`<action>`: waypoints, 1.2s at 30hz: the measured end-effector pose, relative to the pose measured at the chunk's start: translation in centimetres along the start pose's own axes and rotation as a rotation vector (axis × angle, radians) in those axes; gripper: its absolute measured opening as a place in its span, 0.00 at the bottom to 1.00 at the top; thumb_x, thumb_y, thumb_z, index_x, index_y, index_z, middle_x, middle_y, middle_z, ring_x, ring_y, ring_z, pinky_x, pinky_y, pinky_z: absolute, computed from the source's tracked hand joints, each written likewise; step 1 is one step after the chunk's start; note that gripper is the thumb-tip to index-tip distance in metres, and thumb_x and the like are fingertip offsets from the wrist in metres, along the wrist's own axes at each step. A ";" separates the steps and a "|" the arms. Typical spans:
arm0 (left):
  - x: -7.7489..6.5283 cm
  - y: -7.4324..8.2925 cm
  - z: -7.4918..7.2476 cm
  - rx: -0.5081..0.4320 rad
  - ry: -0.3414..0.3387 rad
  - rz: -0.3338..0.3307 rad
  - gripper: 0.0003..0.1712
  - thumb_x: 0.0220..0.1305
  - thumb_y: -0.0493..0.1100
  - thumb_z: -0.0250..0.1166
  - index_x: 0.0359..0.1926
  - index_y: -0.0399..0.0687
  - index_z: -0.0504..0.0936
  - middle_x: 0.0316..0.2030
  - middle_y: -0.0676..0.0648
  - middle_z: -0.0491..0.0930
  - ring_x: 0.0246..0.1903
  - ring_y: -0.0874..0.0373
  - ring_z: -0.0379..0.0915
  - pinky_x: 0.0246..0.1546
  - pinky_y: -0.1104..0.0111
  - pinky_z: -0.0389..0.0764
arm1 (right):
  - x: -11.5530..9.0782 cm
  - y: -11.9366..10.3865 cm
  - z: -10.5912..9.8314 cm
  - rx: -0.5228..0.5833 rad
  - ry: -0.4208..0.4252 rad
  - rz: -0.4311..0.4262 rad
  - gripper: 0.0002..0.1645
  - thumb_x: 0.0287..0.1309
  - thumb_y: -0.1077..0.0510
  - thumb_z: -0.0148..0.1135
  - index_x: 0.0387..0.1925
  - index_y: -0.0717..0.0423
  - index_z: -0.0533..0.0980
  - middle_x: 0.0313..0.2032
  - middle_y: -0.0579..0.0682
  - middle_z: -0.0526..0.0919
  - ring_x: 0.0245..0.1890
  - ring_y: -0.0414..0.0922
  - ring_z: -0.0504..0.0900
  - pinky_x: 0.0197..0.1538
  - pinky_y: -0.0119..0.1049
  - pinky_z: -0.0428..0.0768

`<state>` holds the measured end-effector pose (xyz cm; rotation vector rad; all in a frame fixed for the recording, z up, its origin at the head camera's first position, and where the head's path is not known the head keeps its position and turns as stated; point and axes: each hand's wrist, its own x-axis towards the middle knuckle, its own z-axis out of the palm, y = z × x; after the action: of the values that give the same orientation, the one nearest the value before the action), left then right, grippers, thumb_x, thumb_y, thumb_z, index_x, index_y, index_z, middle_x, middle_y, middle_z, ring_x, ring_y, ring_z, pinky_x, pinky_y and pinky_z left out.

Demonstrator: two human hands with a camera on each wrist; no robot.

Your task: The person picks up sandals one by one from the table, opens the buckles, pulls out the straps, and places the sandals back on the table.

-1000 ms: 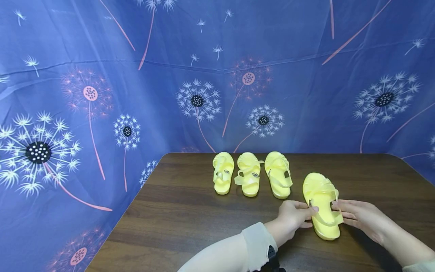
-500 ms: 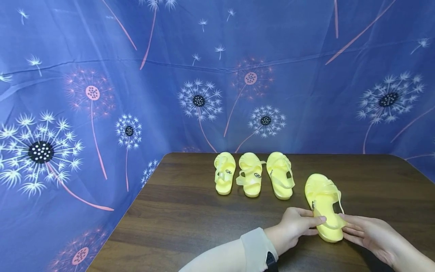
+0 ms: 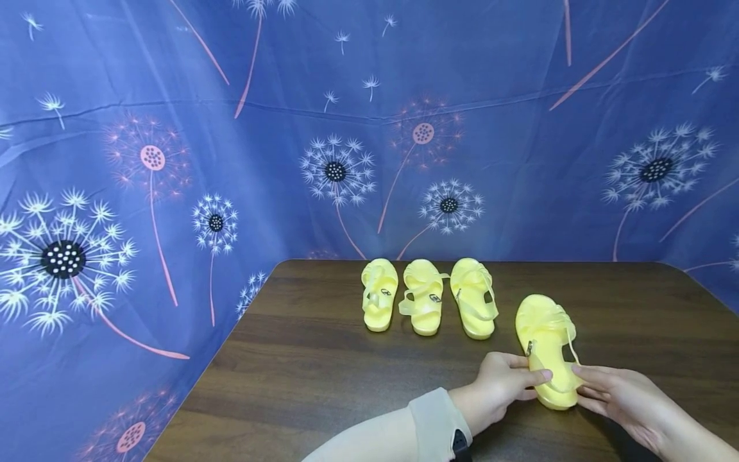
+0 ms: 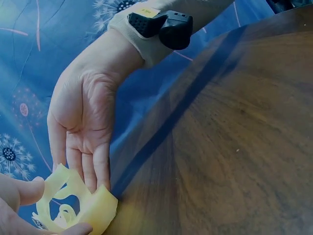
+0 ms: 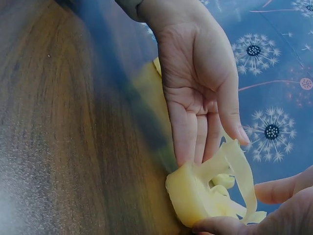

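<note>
A yellow jelly sandal [image 3: 545, 327] lies near the right front of the wooden table, toe pointing away and heel toward me. My left hand [image 3: 499, 385] holds its left side by the heel, thumb over the strap and fingers along the outside. On the other side my right hand [image 3: 626, 401] grips the heel strap, thumb tip on the strap and fingers against the side of the sole. A small metal buckle shows on the left strap. Both wrist views show the sandal's heel [image 4: 100, 208] and the loop of its strap [image 5: 242, 171] between the two hands.
Three more yellow sandals stand in a row at the back of the table: one at the left [image 3: 379, 295], one in the middle [image 3: 424, 296] and one at the right [image 3: 472, 298]. A blue dandelion-print cloth [image 3: 519, 160] hangs behind the table [image 3: 323, 359].
Both hands have slid toward the heel of the sandal. My right fingers have left the side opening and are now at the heel strap. The three sandals in the row stay put.
</note>
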<state>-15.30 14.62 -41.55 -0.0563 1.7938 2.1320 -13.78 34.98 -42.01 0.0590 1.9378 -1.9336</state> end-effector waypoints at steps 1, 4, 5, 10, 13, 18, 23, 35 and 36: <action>0.1 0.0 0.0 -0.003 -0.001 0.004 0.10 0.53 0.26 0.69 0.37 0.27 0.80 0.31 0.40 0.83 0.37 0.44 0.84 0.40 0.56 0.85 | 0.1 0.0 0.1 -0.004 0.005 -0.005 0.16 0.74 0.58 0.46 0.50 0.63 0.76 0.49 0.47 0.78 0.44 0.32 0.79 0.50 0.35 0.82; 0.4 0.0 0.0 -0.013 -0.001 0.015 0.10 0.53 0.26 0.69 0.38 0.26 0.81 0.31 0.39 0.84 0.38 0.44 0.84 0.41 0.56 0.85 | 0.5 0.0 0.3 -0.016 0.018 -0.023 0.15 0.73 0.58 0.47 0.49 0.62 0.76 0.48 0.46 0.79 0.43 0.30 0.80 0.50 0.34 0.82; 0.4 0.0 0.0 -0.011 -0.001 0.018 0.10 0.53 0.26 0.69 0.38 0.26 0.81 0.32 0.39 0.84 0.38 0.44 0.84 0.41 0.56 0.84 | 0.7 -0.1 0.4 -0.028 0.034 -0.019 0.15 0.73 0.58 0.47 0.49 0.63 0.76 0.48 0.46 0.78 0.42 0.30 0.80 0.50 0.34 0.82; 0.8 0.1 0.1 0.001 0.020 0.023 0.14 0.53 0.26 0.69 0.42 0.24 0.80 0.33 0.37 0.84 0.39 0.45 0.84 0.41 0.57 0.85 | 1.1 -0.7 0.5 -0.084 0.074 -0.017 0.23 0.73 0.58 0.47 0.54 0.78 0.70 0.50 0.50 0.77 0.44 0.34 0.78 0.49 0.34 0.82; 1.1 0.1 0.3 0.005 0.031 0.026 0.13 0.53 0.26 0.69 0.42 0.25 0.81 0.34 0.37 0.85 0.39 0.46 0.84 0.41 0.57 0.85 | 1.4 -1.0 0.5 -0.116 0.097 -0.014 0.27 0.73 0.58 0.48 0.56 0.84 0.66 0.51 0.51 0.76 0.44 0.34 0.78 0.49 0.35 0.82; 1.7 0.3 0.5 0.023 0.043 0.033 0.13 0.53 0.27 0.69 0.41 0.27 0.82 0.34 0.37 0.85 0.38 0.46 0.84 0.41 0.58 0.85 | 2.0 -1.4 0.3 -0.132 0.099 -0.016 0.30 0.72 0.58 0.48 0.58 0.87 0.62 0.51 0.54 0.76 0.44 0.34 0.78 0.50 0.36 0.83; 2.2 0.4 0.6 0.033 0.065 0.043 0.12 0.53 0.27 0.70 0.40 0.27 0.82 0.34 0.37 0.85 0.38 0.47 0.84 0.41 0.57 0.85 | 2.5 -1.6 0.3 -0.113 0.100 -0.023 0.29 0.71 0.59 0.50 0.56 0.86 0.64 0.48 0.51 0.77 0.44 0.36 0.78 0.49 0.36 0.83; 3.3 0.4 1.0 0.048 0.098 0.051 0.15 0.53 0.27 0.70 0.44 0.28 0.82 0.37 0.37 0.86 0.39 0.49 0.83 0.42 0.57 0.84 | 3.3 -2.3 0.6 -0.090 0.134 -0.030 0.34 0.71 0.61 0.49 0.58 0.92 0.53 0.42 0.46 0.78 0.40 0.34 0.79 0.47 0.34 0.83; 3.3 0.4 1.0 0.057 0.101 0.053 0.16 0.53 0.27 0.70 0.44 0.28 0.82 0.37 0.37 0.86 0.39 0.50 0.83 0.41 0.57 0.84 | 3.4 -2.3 0.6 -0.080 0.134 -0.029 0.34 0.70 0.61 0.50 0.58 0.91 0.53 0.41 0.46 0.78 0.40 0.34 0.79 0.47 0.33 0.83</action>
<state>-18.31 16.33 -41.80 -0.1048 1.9325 2.1476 -17.45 33.45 -40.86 0.1420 2.1110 -1.9129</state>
